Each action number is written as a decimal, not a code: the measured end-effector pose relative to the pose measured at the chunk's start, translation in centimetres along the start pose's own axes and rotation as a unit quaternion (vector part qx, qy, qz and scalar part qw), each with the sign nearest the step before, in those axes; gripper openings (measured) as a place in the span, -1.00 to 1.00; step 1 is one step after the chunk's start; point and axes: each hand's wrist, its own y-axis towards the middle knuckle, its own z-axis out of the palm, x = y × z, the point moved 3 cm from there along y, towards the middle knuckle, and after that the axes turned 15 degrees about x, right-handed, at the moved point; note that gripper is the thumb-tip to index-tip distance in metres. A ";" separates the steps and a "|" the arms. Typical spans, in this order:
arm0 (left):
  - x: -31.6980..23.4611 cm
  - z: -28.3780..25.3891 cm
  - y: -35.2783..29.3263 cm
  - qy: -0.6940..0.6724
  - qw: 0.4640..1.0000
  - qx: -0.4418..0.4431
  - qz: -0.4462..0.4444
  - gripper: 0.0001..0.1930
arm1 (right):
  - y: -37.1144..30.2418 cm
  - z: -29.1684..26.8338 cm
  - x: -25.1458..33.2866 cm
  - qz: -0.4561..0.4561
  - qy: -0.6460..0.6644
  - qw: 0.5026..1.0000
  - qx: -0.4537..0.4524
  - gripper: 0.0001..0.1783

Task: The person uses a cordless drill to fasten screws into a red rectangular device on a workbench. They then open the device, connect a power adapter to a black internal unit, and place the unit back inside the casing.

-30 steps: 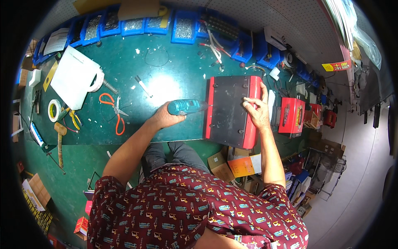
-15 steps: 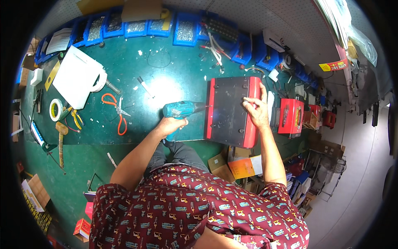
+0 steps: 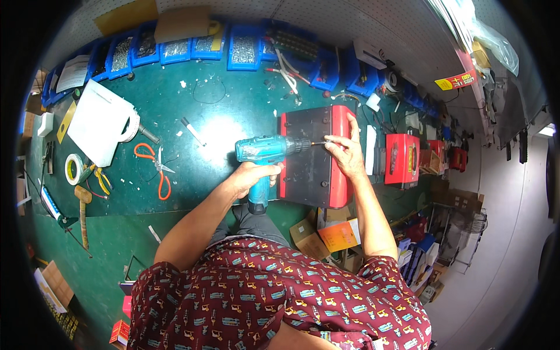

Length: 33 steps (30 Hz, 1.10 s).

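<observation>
Teal drill [image 3: 262, 150] pointed right over red-and-black case [image 3: 309, 172]

The drill is held above the case on the desk [image 3: 201, 175], its long axis set left to right, its bit [image 3: 318, 143] directed at the case's right side and its handle turned toward the wearer. The case's longer sides are set front to back. The handle is wrapped firmly by the left grip [image 3: 254, 175]. The right grip [image 3: 346, 155] is drawn narrow at the bit's tip, with at least 1 finger laid on the red right side; whether anything is pinched cannot be told. Farther left, 1 pair of orange-handled scissors [image 3: 158, 165] is seen.
</observation>
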 end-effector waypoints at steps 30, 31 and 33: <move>-1.1 -6.2 -7.6 -0.088 0.995 -0.045 -0.035 -0.69 | 3.6 8.1 9.2 0.024 -0.228 0.973 0.025 -0.86; -1.0 -6.5 -8.1 -0.111 0.993 -0.035 -0.028 -0.69 | 3.7 8.1 9.1 0.020 -0.244 0.969 0.033 -0.86; -1.0 -6.5 -9.1 -0.154 0.988 0.010 0.004 -0.70 | 3.7 7.7 9.1 0.001 -0.276 0.960 0.044 -0.87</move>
